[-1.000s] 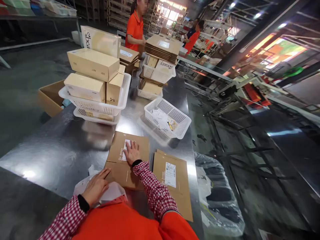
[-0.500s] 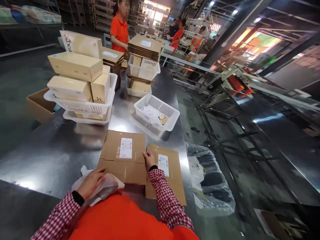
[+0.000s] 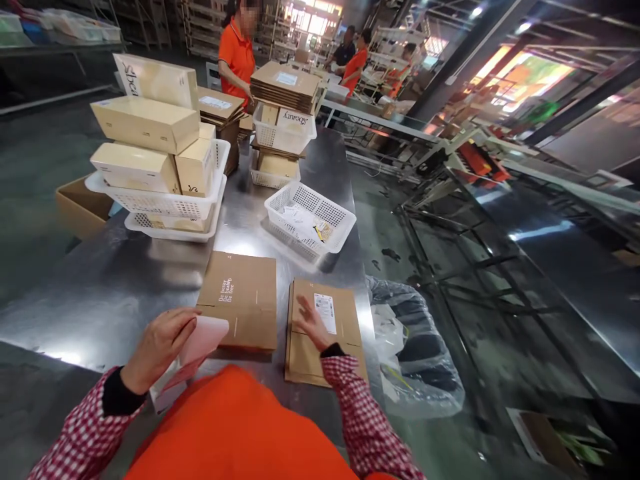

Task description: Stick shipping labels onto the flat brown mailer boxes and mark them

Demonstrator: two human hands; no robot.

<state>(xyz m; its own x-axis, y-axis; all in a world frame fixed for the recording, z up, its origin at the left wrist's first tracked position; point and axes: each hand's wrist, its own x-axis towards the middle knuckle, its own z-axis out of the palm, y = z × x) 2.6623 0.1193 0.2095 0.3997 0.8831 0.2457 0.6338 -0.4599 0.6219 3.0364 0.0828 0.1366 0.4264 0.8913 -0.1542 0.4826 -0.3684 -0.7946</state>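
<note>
My left hand [image 3: 161, 343] is closed round a folded strip of white label sheets [image 3: 207, 333], held over the near left corner of a stack of flat cardboard cartons [image 3: 250, 283]. The top carton there shows white print and no label. My right hand [image 3: 315, 323] is open, fingers spread, over a second stack of flat cartons [image 3: 345, 343] on the right. A white printed label [image 3: 325, 312] is stuck on that stack's top carton, beside my fingers. Whether my right fingertips touch the cardboard, I cannot tell.
A white basket [image 3: 310, 220] with papers stands beyond the stacks on the metal table [image 3: 240, 230]. Cream boxes [image 3: 145, 123] pile up in baskets at left. Beside the table's right edge is a plastic-lined bin [image 3: 425, 353]. A person in orange [image 3: 235, 57] stands at the far end.
The labelled carton has left the top of the left stack, and a labelled carton now tops the right stack. My right hand moved right and opened; my left hand raised the label strip.
</note>
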